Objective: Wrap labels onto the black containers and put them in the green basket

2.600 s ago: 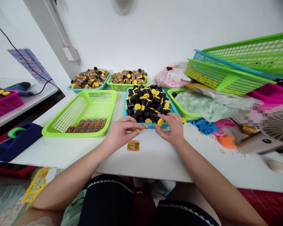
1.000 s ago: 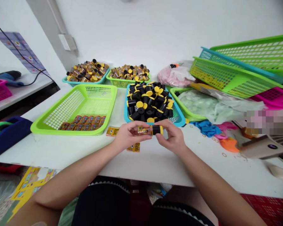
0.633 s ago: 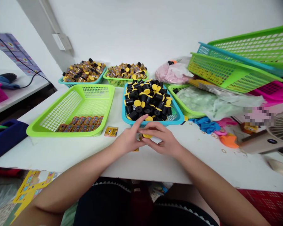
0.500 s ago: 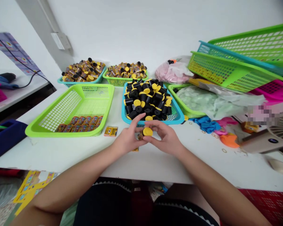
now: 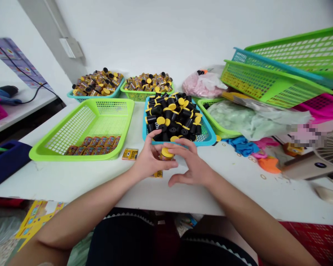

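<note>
**Bench** [image 5: 72, 181]: white top is extending beneath both hands and is bearing everything below.

**Green basket** [image 5: 72, 155]: shallow mesh tray is sitting ahead and to the left of the left hand.

**Blue basket** [image 5: 208, 138]: mesh tray is sitting directly ahead of the hands, its near rim just beyond the left fingertips.

**Black canisters** [image 5: 172, 122]: loose heap with yellow caps is filling the blue basket.

**Labelled canisters** [image 5: 96, 146]: a packed row is lying along the near wall of the green basket.

**Left hand** [image 5: 151, 157]: fingers are curling around the held canister, gripping it.

**Right hand** [image 5: 190, 164]: half open, with fingers reaching to beside the yellow cap; contact cannot be told.

**Held canister** [image 5: 166, 154]: yellow cap is facing up, the body standing roughly upright between the hands, its lower part hidden.

**Yellow card** [image 5: 130, 154]: lying flat just left of the left hand.

**Second card** [image 5: 157, 174]: lying partly beneath the left hand.

**Handling (judged)**: the canister is appearing light, stiff and smooth, so a grip around its body is seeming surest.
</note>
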Demonstrator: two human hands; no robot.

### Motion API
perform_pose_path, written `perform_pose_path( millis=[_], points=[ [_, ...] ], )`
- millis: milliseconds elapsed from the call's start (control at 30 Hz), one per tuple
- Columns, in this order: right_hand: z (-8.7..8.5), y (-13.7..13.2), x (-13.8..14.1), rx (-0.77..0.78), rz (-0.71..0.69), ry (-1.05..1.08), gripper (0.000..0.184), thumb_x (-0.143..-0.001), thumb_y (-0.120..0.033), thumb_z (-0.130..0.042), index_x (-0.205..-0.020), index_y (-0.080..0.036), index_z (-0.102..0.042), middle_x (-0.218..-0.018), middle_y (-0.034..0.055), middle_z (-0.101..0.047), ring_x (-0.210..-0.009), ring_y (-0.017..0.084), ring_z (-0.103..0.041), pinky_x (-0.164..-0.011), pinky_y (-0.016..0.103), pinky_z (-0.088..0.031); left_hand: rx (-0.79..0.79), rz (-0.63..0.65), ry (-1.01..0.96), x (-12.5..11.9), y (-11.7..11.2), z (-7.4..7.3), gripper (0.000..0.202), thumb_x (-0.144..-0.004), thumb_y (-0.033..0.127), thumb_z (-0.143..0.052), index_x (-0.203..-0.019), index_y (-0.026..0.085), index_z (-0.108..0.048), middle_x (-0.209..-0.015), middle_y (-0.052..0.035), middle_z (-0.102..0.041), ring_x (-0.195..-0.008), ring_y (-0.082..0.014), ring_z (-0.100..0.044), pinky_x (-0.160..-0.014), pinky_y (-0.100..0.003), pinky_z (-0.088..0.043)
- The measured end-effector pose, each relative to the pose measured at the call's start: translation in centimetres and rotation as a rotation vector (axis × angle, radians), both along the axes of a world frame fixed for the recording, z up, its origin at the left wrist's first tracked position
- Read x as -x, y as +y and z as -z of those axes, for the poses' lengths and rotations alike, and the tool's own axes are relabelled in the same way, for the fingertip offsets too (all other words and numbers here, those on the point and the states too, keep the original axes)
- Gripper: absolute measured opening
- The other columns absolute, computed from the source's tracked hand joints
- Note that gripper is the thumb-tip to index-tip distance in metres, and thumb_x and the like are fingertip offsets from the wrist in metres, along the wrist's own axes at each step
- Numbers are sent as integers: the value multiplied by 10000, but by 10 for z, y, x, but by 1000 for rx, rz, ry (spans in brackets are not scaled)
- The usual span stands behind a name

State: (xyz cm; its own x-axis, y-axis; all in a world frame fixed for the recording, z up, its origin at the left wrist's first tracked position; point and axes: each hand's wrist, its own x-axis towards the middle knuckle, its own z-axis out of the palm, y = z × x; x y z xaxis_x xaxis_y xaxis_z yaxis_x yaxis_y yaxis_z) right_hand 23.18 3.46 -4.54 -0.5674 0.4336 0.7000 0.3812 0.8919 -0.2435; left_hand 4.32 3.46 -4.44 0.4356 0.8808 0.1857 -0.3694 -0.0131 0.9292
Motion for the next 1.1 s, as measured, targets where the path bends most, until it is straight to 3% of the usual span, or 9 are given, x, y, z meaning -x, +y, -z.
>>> perform_pose_path(
  millis=[100, 233, 400, 533, 633, 733, 833, 967, 1100],
  points=[
    [2, -3, 5, -116, 39, -32, 648, -834, -463, -683, -1382, -262, -401, -1243, 90, -630, -1232, 270, -520, -1025, 467, -450, 17, 58, 30, -4, -4, 1, 961, -676, 186, -846, -1371, 306, -194, -890, 45, -653, -628, -90, -640, -613, -221, -519],
    [4, -9, 14, -247, 85, 9, 568, -837, -260, -660, -1362, -206, -450, -1094, 95, -654, -1108, 261, -584, -960, 448, -477, 54, 158, 91, -8, -10, 0, 768, -735, 216, -778, -1320, 264, -282, -937, 1, -643, -761, -147, -677, -716, -290, -547],
    [2, -11, 17, -223, 27, 48, 555, -862, -305, -649, -1378, -225, -461, -1105, 86, -682, -1079, 256, -624, -981, 462, -473, 67, 240, 156, -2, -11, -4, 681, -765, 200, -713, -1307, 251, -303, -802, 37, -622, -604, -123, -625, -570, -255, -507],
    [0, -14, 17, -172, -27, 78, 576, -862, -480, -652, -1355, -229, -491, -1119, 95, -707, -1054, 251, -665, -1007, 463, -472, 17, 335, 61, 2, -10, -3, 717, -748, 201, -729, -1329, 273, -315, -1099, -57, -633, -695, -123, -661, -627, -275, -539],
    [0, -16, 18, -168, -36, 87, 590, -828, -505, -687, -1321, -230, -514, -1113, 91, -715, -1051, 246, -673, -1017, 455, -465, -20, 374, 34, 2, -10, -1, 731, -730, 234, -749, -1338, 287, -349, -1323, -119, -544, -744, -136, -671, -652, -301, -556],
    [2, -15, 18, -219, 32, 47, 537, -854, -404, -684, -1315, -195, -505, -1119, 105, -712, -1096, 251, -656, -1002, 446, -457, -10, 225, 102, -2, -11, -1, 754, -716, 203, -729, -1345, 254, -316, -1034, -55, -644, -653, -127, -635, -562, -255, -504],
    [5, -13, 17, -344, 176, -14, 498, -871, -296, -667, -1328, -208, -490, -1095, 90, -723, -1099, 262, -654, -990, 454, -425, 4, -15, 196, -9, -14, -3, 803, -697, 155, -703, -1334, 232, -221, -668, 108, -504, -501, -74, -509, -498, -194, -394],
    [6, -12, 16, -378, 218, -49, 519, -876, -331, -666, -1347, -222, -478, -1086, 91, -723, -1076, 268, -656, -1009, 466, -382, 41, -156, 233, -17, -20, -2, 702, -711, 196, -692, -1270, 227, -269, -752, 84, -504, -567, -72, -515, -552, -213, -419],
    [3, -10, 16, -206, 120, -12, 585, -844, -276, -667, -1383, -245, -442, -1175, 97, -668, -1145, 267, -606, -1022, 466, -400, 33, -208, 214, -18, -21, 3, 650, -772, 201, -646, -1294, 234, -260, -744, 83, -508, -554, -72, -509, -551, -215, -431]
  ],
)
